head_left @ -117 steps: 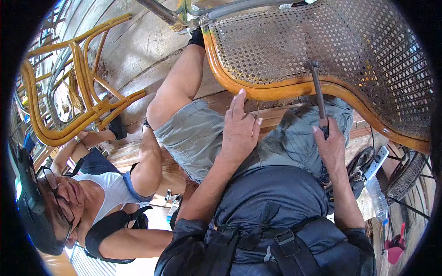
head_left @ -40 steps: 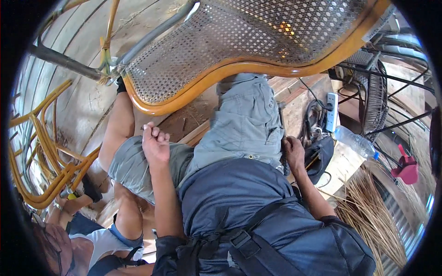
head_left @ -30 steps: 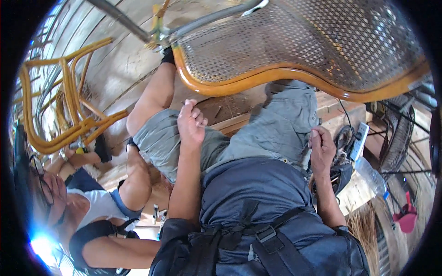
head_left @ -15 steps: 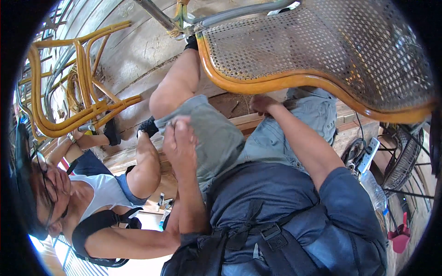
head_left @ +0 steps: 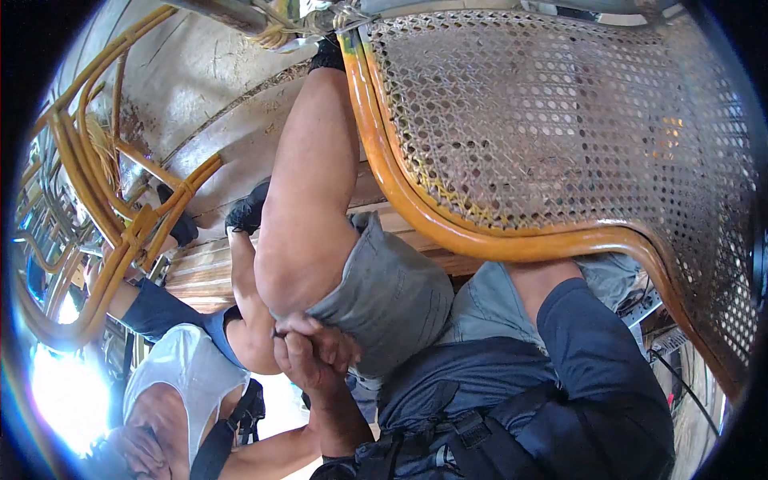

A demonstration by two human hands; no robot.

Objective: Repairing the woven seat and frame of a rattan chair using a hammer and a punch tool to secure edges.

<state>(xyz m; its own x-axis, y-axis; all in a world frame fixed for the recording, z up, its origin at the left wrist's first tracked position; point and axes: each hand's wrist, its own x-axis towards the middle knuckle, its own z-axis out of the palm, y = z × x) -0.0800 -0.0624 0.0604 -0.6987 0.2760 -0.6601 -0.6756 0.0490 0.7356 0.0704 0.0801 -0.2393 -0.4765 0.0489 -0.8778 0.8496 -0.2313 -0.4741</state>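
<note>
My left hand (head_left: pixel 316 352) is closed beside my bent left knee, next to the hem of my grey shorts (head_left: pixel 400 296). Its fingers are curled, and a small dark bit shows at the fingertips, too small to name. My right forearm (head_left: pixel 544 280) passes under a rattan chair (head_left: pixel 448 240) with a glossy orange-brown curved frame and a woven cane panel (head_left: pixel 512 120). That chair hides my right hand. The chair lies across my lap and to the right, its frame end at the top beside my foot.
To the left sits a person in a white tank top (head_left: pixel 188 360), close to my left arm. Another rattan frame (head_left: pixel 120 240) stands at the far left. A grey pole (head_left: pixel 220 12) and bindings are at the top. A dark cable (head_left: pixel 688 392) hangs at the lower right.
My view has shifted, and the chair fills more of it. My left hand is lower, by my knee. My right hand, a visible fist before, is now hidden under the chair.
</note>
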